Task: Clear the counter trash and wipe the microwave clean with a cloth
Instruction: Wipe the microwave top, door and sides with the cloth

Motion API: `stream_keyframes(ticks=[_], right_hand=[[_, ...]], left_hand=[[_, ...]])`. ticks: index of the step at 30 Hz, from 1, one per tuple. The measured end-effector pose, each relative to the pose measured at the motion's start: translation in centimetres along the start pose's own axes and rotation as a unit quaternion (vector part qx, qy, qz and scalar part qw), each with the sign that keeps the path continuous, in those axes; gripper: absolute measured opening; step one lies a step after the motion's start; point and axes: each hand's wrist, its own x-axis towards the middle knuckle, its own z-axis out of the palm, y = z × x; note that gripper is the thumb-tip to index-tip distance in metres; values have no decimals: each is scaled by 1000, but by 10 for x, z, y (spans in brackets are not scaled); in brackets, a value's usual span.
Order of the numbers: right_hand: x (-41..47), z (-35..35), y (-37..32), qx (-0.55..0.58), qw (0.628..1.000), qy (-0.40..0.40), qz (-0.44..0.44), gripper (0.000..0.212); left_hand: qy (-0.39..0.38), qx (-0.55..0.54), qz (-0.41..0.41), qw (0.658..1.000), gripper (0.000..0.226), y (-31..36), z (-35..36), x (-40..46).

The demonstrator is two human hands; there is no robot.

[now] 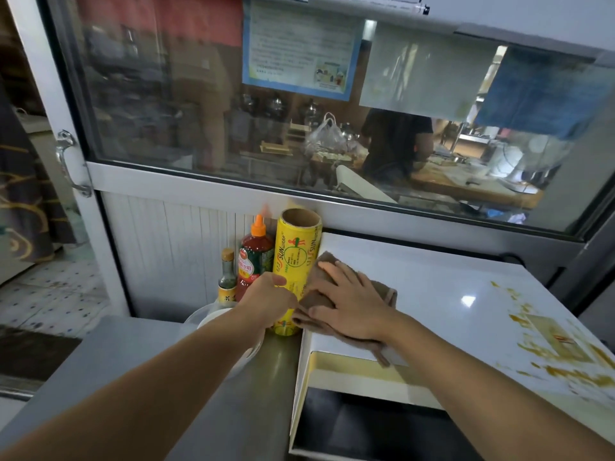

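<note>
A white microwave (442,294) stands on the steel counter, its top smeared with yellow-brown stains (545,347) at the right. A brown cloth (319,294) lies on the top's left front corner, and my right hand (349,301) presses flat on it with fingers spread. Just left of the microwave stands a yellow cling-wrap roll (294,257). My left hand (269,296) grips that roll around its lower half.
A red sauce bottle (254,254) and a small dark bottle (228,277) stand behind my left hand. A white bowl (199,319) sits under my left forearm on the counter (133,361). A glass window (266,111) and white panel wall rise behind.
</note>
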Motion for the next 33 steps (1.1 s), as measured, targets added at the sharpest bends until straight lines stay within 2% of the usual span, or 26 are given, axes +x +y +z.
stream_keyframes(ticks=[3,9,16,20,23,28,30,33], right_hand=[[-17,0,-11,15,1000,5,-9,54],[6,-12,-16,14,996,-5,83,42],[-75,8,-40,-3,999,13,48,51],[-98,4,-36,-6,998,22,63,50],[-121,-2,-3,-5,991,29,131,50],[-166,-11,58,-25,960,35,277,51],[-168,-11,61,-35,948,38,315,53],[-154,-7,40,-10,939,23,343,56]], left_hand=[[-1,12,6,1000,50,-2,-2,-11],[-15,8,-1,1000,47,-15,-5,-29],[-4,27,10,1000,51,-11,3,-52],[-8,67,41,997,47,-4,19,-59],[-10,82,57,995,48,0,32,-60],[-34,133,76,988,53,-3,44,-60],[-21,191,83,978,54,-4,45,-59],[21,315,103,943,54,-1,50,-59]])
